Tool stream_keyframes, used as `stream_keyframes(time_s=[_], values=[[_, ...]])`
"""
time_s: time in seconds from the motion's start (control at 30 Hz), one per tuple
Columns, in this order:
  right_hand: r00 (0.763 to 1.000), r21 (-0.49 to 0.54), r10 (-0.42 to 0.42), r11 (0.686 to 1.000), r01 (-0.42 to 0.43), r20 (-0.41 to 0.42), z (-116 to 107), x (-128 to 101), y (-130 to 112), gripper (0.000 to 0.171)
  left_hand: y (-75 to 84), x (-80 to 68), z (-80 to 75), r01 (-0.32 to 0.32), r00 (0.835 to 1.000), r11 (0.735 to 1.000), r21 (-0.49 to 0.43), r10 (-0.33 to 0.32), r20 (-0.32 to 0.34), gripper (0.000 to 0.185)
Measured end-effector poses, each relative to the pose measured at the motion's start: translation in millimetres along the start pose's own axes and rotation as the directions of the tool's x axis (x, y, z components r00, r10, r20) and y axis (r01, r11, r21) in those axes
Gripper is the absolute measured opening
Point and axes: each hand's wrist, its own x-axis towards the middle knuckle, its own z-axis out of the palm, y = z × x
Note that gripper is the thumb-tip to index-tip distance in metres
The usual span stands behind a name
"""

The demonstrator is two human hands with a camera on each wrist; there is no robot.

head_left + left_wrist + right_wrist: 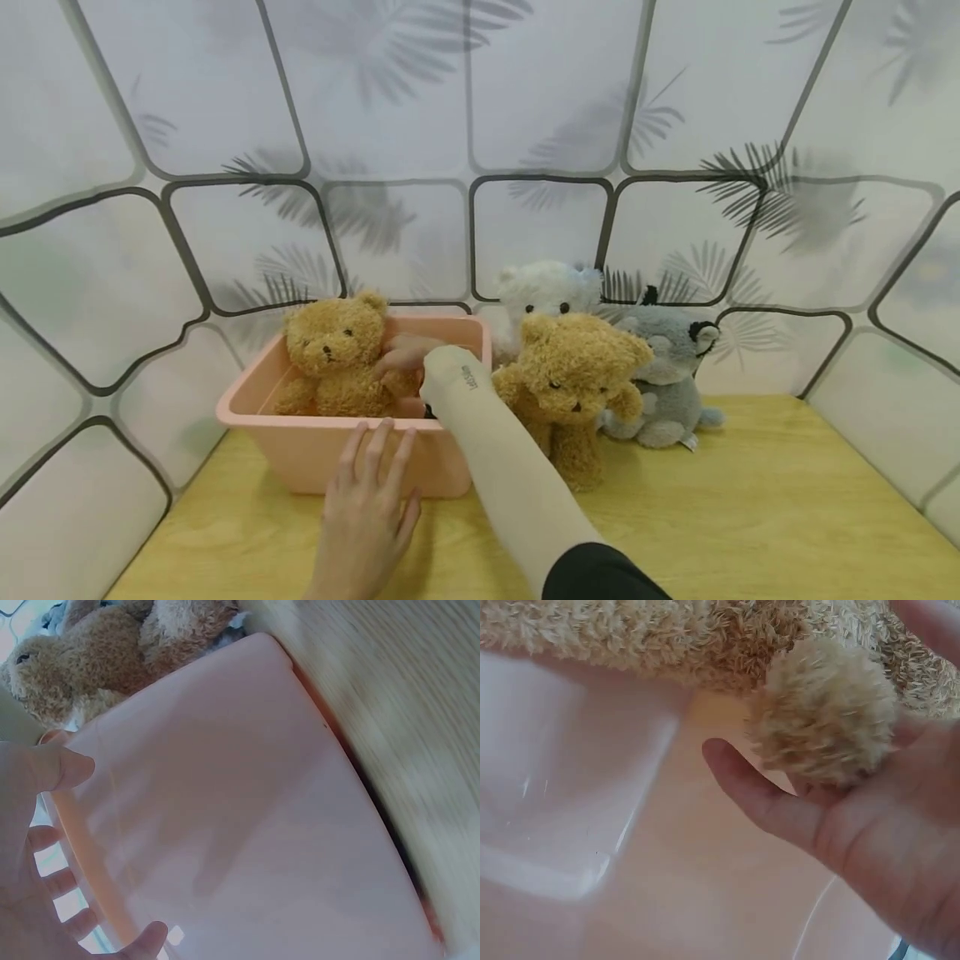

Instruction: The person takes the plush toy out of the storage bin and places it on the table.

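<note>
A golden-brown teddy bear [337, 354] sits upright inside a pink plastic tub [337, 454], towards its left end. My right hand [405, 354] reaches into the tub at the bear's side. In the right wrist view, the bear's fluffy paw [825, 712] lies against the palm, and the visible fingers [742, 787] stretch out beside it without closing round it. At the tub's front, my left hand [367, 508] rests its spread, nearly straight fingers against the wall, with the fingertips at the rim. The left wrist view shows the tub's outer wall [210, 780] close up.
Right of the tub, a second brown teddy bear [577, 392] leans forward on the wooden table [750, 500]. Behind it are a white plush bear [543, 287] and a grey plush animal [667, 383] with black-tipped ears. Patterned walls [540, 233] enclose the table.
</note>
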Motion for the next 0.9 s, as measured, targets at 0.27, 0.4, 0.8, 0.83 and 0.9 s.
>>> stream_keyframes(time_s=[0.27,0.4,0.8,0.83,0.9], values=[[1.0,0.186,-0.009,0.983,0.003,0.03,4.7,-16.5,-3.0,0.037,0.3,-3.0,-0.6,0.024,1.0,1.0,0.006,-0.024,0.021,0.064],[0.997,0.27,0.066,0.96,-0.071,0.03,5.3,-24.8,-3.5,0.027,0.1,-4.6,-1.1,0.022,1.0,1.0,0.01,-0.022,0.02,0.064],[0.98,0.295,0.167,0.947,-0.128,-0.11,12.3,-24.5,-11.0,0.015,-3.3,-6.0,-3.1,0.012,1.0,1.0,0.007,-0.012,-0.013,0.055],[0.981,0.247,0.146,0.963,-0.11,-0.129,11.5,-23.2,-10.6,0.01,-3.7,-5.4,-3.1,0.007,1.0,1.0,0.003,-0.007,-0.015,0.055],[0.988,0.067,0.074,0.996,-0.065,-0.138,9.7,-18.2,-7.4,0.013,-4.0,-4.8,-3.3,0.002,1.0,1.0,-0.004,-0.002,-0.019,0.055]])
